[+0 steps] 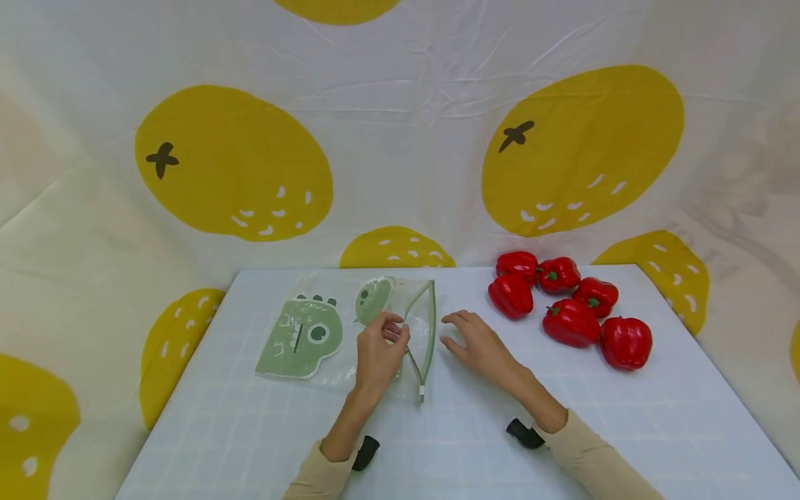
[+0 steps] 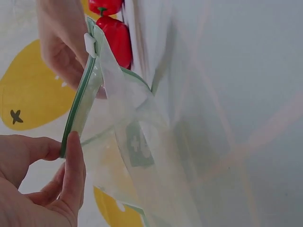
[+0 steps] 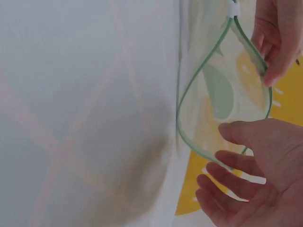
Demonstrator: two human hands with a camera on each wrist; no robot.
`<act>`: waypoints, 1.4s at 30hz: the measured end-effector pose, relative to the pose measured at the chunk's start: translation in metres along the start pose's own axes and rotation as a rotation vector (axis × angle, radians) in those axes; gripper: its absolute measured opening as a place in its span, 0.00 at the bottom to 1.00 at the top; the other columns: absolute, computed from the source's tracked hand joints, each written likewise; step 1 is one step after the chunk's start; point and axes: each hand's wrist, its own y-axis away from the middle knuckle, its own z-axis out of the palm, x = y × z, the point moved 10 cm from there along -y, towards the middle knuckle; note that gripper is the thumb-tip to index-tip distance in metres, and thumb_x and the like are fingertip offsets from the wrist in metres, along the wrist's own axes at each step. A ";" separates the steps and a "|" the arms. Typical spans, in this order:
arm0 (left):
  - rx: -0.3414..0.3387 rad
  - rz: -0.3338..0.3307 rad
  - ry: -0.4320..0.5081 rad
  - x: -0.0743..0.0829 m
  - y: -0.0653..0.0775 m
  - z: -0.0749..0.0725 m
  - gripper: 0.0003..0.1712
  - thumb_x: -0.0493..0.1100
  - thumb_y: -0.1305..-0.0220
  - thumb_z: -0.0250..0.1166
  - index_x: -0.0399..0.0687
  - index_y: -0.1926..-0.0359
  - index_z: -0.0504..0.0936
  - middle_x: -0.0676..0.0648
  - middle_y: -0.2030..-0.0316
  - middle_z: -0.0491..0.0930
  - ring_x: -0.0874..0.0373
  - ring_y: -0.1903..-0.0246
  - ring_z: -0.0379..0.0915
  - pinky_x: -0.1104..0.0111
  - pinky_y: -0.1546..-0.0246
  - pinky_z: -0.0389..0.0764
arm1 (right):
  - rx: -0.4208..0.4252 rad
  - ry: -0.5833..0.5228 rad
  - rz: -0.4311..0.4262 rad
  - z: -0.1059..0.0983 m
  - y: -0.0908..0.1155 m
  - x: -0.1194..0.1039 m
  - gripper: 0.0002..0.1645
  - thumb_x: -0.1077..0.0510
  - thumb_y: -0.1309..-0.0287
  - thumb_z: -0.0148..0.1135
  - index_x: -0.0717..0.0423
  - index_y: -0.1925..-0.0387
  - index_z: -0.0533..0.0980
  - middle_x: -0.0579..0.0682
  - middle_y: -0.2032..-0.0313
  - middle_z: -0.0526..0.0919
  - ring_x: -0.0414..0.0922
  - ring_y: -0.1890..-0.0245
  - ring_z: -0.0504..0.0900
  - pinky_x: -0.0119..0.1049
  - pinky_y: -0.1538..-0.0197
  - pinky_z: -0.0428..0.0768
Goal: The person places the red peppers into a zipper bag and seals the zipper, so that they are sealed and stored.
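Clear zip bag [image 1: 334, 347] with green cartoon prints lies on the white table [image 1: 219, 430], green-edged mouth gaping rightward

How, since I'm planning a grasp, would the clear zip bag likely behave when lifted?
The bag is probably floppy: its see-through film wrinkles. It likely weighs little, with nothing visible inside. Its raised green rim may sag if the left hand lets go.

Bag [image 1: 337, 347]: thin clear plastic film, smooth, catches faint gloss; slider [image 1: 421, 393] looks hard plastic. Peppers [image 1: 571, 323]: smooth skins, high gloss, sharp highlights. Bench [image 1: 450, 444]: covering looks matt. Backdrop [image 1: 400, 153]: creased, cloth-like, slight sheen. Sleeves [image 1: 596, 458]: matt cloth.
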 end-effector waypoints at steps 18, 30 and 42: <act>-0.038 -0.049 0.125 -0.008 -0.002 0.004 0.06 0.31 0.39 0.70 0.35 0.60 0.84 0.46 0.73 0.83 0.55 0.75 0.81 0.71 0.78 0.83 | 0.202 -0.044 0.189 -0.054 -0.009 0.047 0.26 0.59 0.40 0.73 0.64 0.42 0.77 0.62 0.44 0.79 0.58 0.44 0.74 0.56 0.42 0.79; -0.056 -0.108 0.160 -0.013 -0.001 0.005 0.06 0.32 0.37 0.70 0.36 0.60 0.84 0.44 0.72 0.83 0.55 0.75 0.82 0.70 0.78 0.84 | 0.279 0.017 0.315 -0.076 -0.008 0.083 0.35 0.62 0.45 0.75 0.65 0.37 0.74 0.66 0.37 0.70 0.64 0.35 0.64 0.67 0.40 0.75; -0.084 -0.137 0.152 -0.016 -0.002 0.004 0.07 0.34 0.35 0.70 0.35 0.57 0.84 0.44 0.71 0.82 0.55 0.74 0.81 0.71 0.77 0.85 | 0.227 0.030 0.371 -0.075 -0.009 0.107 0.42 0.62 0.45 0.76 0.65 0.31 0.68 0.69 0.33 0.65 0.66 0.33 0.60 0.70 0.41 0.74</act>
